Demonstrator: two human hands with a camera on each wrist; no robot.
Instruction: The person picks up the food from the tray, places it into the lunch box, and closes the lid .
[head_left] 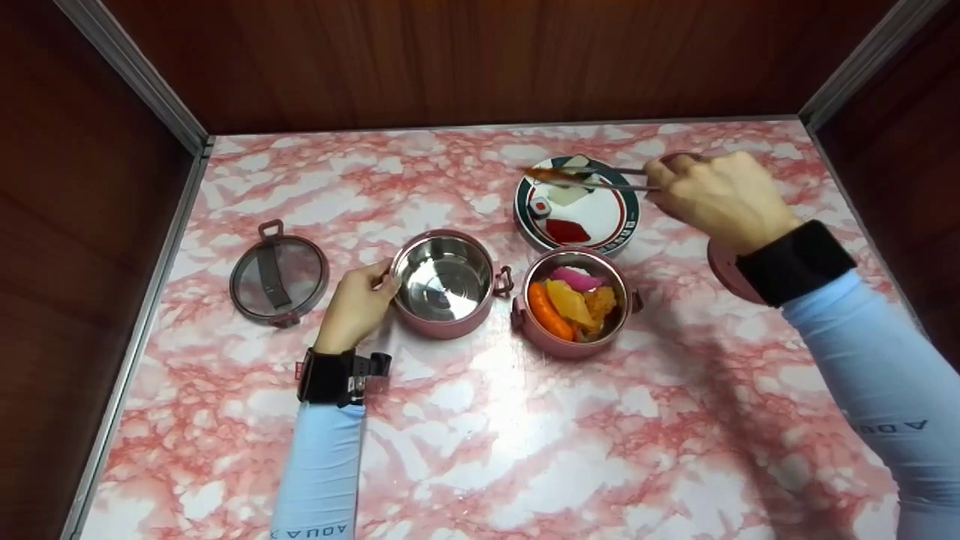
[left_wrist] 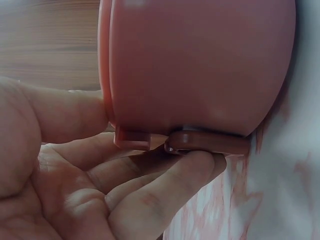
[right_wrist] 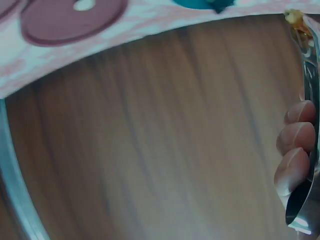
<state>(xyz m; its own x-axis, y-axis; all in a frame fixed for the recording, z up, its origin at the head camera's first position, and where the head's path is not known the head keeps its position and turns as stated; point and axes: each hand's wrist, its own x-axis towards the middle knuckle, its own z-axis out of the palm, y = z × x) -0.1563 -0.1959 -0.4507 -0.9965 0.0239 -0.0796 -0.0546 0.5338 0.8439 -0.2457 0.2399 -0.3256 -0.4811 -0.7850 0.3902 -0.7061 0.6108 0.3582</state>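
My left hand (head_left: 360, 304) grips an empty pink lunch box container (head_left: 442, 328) with a steel inside. In the left wrist view, the thumb lies at its rim and the fingers touch the side clasp (left_wrist: 207, 142). My right hand (head_left: 724, 193) holds metal tongs (right_wrist: 311, 75), with a brownish-orange food piece (head_left: 545, 174) between their tips. This piece is blurred, over the far left part of a dark-rimmed plate (head_left: 604, 210). On the plate lie a sushi roll (head_left: 540, 207), a red slice (head_left: 567, 231) and pale pieces. A second pink container (head_left: 574, 349) holds several colourful food pieces.
To the left lies a round see-through lid (head_left: 251, 289) with a grey strip and clasps. A pink disc (head_left: 726, 270) is partly hidden under the right wrist. Wooden panels (head_left: 480, 60) enclose the marbled pink-white table (head_left: 465, 420) at the back and sides.
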